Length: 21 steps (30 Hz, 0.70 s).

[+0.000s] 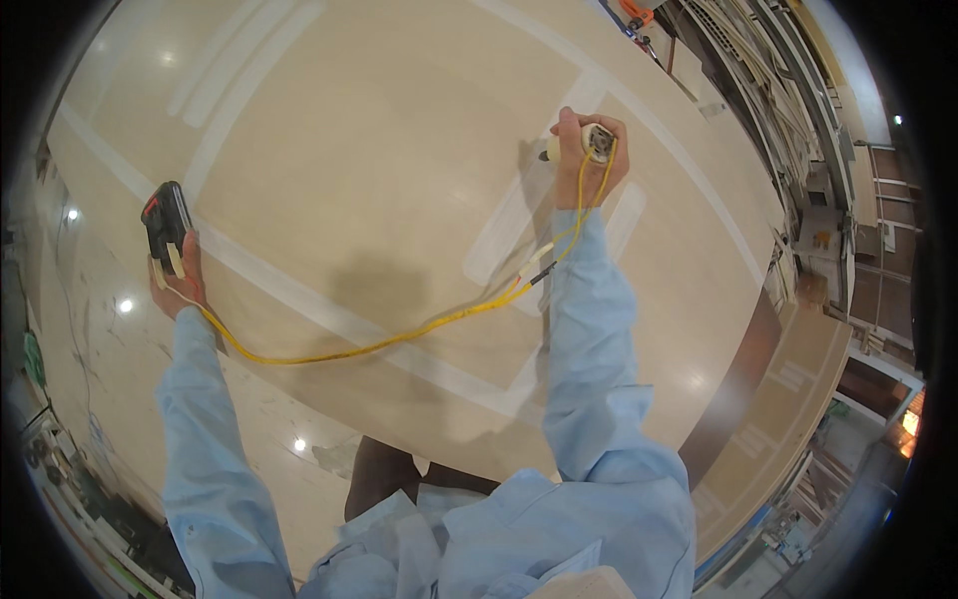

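My left hand (186, 288) is closed around the lower end of a black battery pack (166, 222) with a red mark. Tape and thin wires show at the pack's lower end. My right hand (570, 182) grips a small cream cylindrical device (600, 142), which looks like a motor, with its round grey end facing up. A dark tip sticks out at the device's left side. From it, yellow wires run down over my right wrist. A yellow cable (399, 341) hangs in a slack curve between the two hands, with white and black joined sections near the right forearm.
Beneath my hands is a large beige board (399, 150) with pale stripes. Long strips of material (733, 60) are stacked at the far right. An orange-handled tool (637, 12) lies at the far edge. A brown striped panel (783, 399) stands at the right.
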Available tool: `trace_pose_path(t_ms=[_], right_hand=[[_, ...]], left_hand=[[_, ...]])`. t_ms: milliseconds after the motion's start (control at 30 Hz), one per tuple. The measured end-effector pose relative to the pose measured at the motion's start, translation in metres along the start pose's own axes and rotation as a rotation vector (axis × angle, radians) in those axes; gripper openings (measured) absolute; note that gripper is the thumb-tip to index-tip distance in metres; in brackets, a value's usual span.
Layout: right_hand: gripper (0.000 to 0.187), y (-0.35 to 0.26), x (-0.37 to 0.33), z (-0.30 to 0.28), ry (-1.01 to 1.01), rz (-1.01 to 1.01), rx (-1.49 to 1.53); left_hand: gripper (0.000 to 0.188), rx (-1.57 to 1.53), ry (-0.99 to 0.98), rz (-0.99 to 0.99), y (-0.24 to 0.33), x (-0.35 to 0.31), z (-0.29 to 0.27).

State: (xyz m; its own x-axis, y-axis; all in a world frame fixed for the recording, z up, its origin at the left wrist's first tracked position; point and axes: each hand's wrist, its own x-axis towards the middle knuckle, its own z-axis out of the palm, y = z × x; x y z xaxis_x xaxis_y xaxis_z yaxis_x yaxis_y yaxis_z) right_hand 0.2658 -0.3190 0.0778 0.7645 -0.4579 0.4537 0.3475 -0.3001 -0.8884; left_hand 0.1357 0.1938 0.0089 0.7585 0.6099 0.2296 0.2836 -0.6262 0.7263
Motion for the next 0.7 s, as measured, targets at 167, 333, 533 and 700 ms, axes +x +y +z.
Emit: trace_pose_path(t_ms=[167,333,533,700], right_hand=[[0.023,-0.001,0.015,-0.015,0.054,-0.032,0.095],[0.023,0.002,0.025,-0.013,0.083,0.022,0.05],[0.023,0.013,0.019,-0.009,0.099,0.032,0.055],[0.022,0.011,0.009,0.002,0.055,0.137,0.004]], left_hand=[[0.053,-0.007,0.118,0.068,-0.038,0.005,0.003],[0.057,-0.479,0.117,-0.005,-0.048,0.009,0.01],[0.06,-0.576,0.12,-0.133,-0.036,0.004,0.004],[0.064,0.412,0.1,0.32,0.016,0.012,0.013]])
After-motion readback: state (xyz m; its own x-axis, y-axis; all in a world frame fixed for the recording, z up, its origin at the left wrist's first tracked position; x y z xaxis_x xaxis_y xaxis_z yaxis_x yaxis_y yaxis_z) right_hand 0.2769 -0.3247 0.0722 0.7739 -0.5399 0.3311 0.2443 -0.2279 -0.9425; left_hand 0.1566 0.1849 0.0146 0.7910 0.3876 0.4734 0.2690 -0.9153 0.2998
